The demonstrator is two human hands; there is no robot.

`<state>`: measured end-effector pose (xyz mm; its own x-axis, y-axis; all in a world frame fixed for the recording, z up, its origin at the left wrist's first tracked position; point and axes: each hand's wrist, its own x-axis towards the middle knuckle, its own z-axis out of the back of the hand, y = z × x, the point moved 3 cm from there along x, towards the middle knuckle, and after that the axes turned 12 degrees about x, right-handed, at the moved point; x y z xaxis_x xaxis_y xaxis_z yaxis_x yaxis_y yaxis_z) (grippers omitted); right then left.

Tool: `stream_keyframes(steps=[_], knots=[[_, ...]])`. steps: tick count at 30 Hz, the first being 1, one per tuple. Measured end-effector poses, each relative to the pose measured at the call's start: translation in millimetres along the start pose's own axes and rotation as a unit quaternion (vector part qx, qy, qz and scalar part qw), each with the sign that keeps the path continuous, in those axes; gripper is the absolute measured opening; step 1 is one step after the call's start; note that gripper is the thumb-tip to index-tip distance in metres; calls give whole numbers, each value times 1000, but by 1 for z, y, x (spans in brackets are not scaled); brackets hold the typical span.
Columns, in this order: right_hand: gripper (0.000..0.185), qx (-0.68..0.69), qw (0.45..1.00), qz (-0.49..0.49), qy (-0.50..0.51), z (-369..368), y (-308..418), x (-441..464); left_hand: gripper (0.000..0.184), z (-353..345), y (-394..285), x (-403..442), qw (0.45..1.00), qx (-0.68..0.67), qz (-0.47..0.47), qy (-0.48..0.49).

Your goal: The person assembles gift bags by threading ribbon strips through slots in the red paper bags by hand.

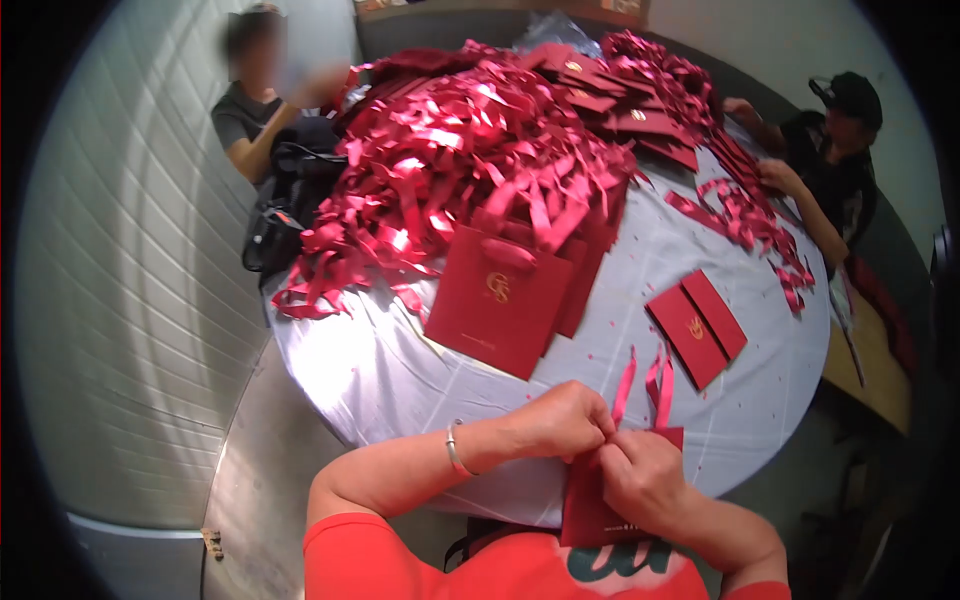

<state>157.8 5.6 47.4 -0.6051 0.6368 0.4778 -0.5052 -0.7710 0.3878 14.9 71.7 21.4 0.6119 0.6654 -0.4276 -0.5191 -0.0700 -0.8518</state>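
A dark red paper gift bag is held against the front edge of the table, close to my body. Pink-red satin ribbon sticks up from its top edge in loose ends. My left hand, with a bracelet at the wrist, is closed in a pinch on the ribbon at the bag's top edge. Right beside it, my right hand is closed on the bag's upper part and covers much of its front. The fingertips of both hands nearly meet, and the exact grip between them is partly hidden.
A finished-looking red bag with ribbon handles lies ahead. To the right is a folded red bag. A big heap of ribboned bags covers the far table. One person is at far left, another at far right.
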Motion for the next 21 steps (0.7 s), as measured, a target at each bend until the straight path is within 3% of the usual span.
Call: stream_keyframes(steps=[3, 7, 12, 13, 14, 16, 17, 19, 21], knots=[[13, 73, 992, -106, -8, 7, -16, 3, 15, 4, -5, -1, 1000, 14, -6, -3], [17, 157, 977, -140, -33, 11, -24, 3, 16, 2, -4, 1, 1000, -27, 11, 2], [13, 381, 881, -279, 23, 37, -39, 5, 17, -1, -9, -2, 999, -28, -14, 18], [11, 450, 784, -426, 43, 48, -40, 5, 17, -3, -8, -3, 999, -27, -16, 25], [8, 430, 829, -357, 9, 54, -51, 5, 17, -4, -8, -3, 999, -36, -33, 20], [8, 433, 815, -385, 0, 58, -68, 3, 19, -3, -14, -5, 998, -26, -47, 12], [10, 468, 804, -368, 12, 54, -72, 4, 19, -7, -10, -2, 995, -9, -100, -17], [12, 392, 864, -295, 109, 50, -77, 9, 21, -12, -6, -2, 979, 55, -182, -77], [14, 395, 856, -286, 174, 44, -79, 13, 24, -12, -20, -9, 971, 117, -185, -96]])
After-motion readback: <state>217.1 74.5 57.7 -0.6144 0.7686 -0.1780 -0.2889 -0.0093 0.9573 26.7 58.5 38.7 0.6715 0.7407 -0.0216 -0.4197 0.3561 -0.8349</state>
